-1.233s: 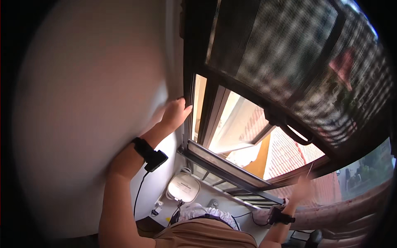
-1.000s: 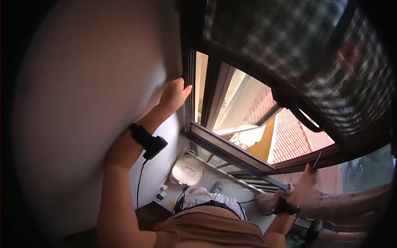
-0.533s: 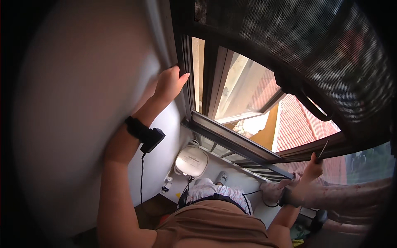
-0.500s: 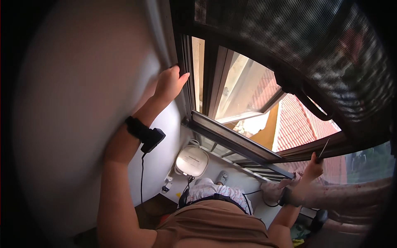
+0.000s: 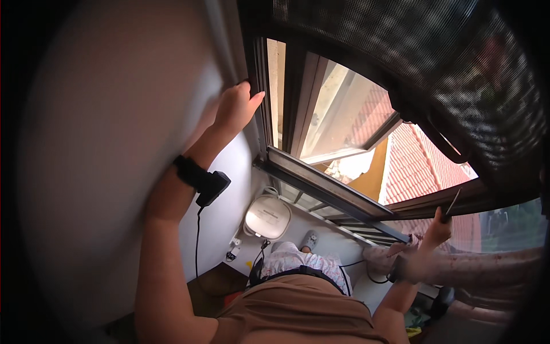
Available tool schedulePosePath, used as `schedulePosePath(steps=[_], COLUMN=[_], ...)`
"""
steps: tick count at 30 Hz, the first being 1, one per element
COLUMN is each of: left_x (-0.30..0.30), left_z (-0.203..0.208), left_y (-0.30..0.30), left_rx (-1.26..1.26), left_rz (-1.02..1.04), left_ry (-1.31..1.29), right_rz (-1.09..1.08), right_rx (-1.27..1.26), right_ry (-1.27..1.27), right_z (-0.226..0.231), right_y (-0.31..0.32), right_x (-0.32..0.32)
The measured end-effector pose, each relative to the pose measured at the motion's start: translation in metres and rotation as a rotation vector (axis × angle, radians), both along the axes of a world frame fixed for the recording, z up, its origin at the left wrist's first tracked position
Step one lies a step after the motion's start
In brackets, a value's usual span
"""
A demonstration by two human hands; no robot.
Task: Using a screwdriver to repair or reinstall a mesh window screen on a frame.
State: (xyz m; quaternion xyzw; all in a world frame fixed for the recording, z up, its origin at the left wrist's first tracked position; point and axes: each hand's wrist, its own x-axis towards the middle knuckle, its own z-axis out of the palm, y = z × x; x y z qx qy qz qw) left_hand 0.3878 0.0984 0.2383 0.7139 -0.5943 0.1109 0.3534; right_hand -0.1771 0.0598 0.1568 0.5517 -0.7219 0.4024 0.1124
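Observation:
Up on the left, my left hand (image 5: 236, 108) grips the side of the dark window frame (image 5: 259, 109), the thumb laid along its front and the other fingers mostly hidden behind the hand. A black strap with a small box (image 5: 213, 188) and a cable sits on that forearm. At the lower right, my right hand (image 5: 437, 232) is closed around a screwdriver (image 5: 455, 202); its handle is dark and mostly covered, and its thin metal shaft points up and right. This shaft is close to the lower rail of the dark mesh screen (image 5: 366, 46).
A glass sash (image 5: 358, 123) is tilted outward beyond the opening, over a red tiled roof (image 5: 409, 166). Below the sill, a white rice cooker-like appliance (image 5: 267, 218) stands by the wall (image 5: 114, 172). A patterned fabric-covered shape (image 5: 487, 266) lies by my right forearm.
The window appears slightly higher in view. My right hand and the screwdriver have shifted a little up and right; the left hand keeps its hold on the frame.

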Motion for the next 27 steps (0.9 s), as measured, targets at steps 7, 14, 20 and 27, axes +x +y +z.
schedulePosePath(steps=[7, 14, 20, 27], left_x=[0.001, -0.001, 0.008, 0.005], left_z=[0.002, -0.001, -0.015, -0.014], left_y=[0.001, -0.001, -0.007, -0.007], left_rx=[0.015, 0.075, 0.109, 0.181], left_rz=[0.000, 0.110, 0.128, 0.161], left_ry=[0.018, -0.010, -0.021, -0.058], right_rz=[0.011, -0.015, 0.017, 0.091], right_rx=[-0.002, -0.006, -0.016, 0.047], right_ry=[-0.037, 0.019, 0.108, 0.017], right_z=[0.003, 0.004, 0.003, 0.010], right_y=[0.001, 0.000, -0.001, 0.011], right_x=[0.004, 0.009, 0.008, 0.011])
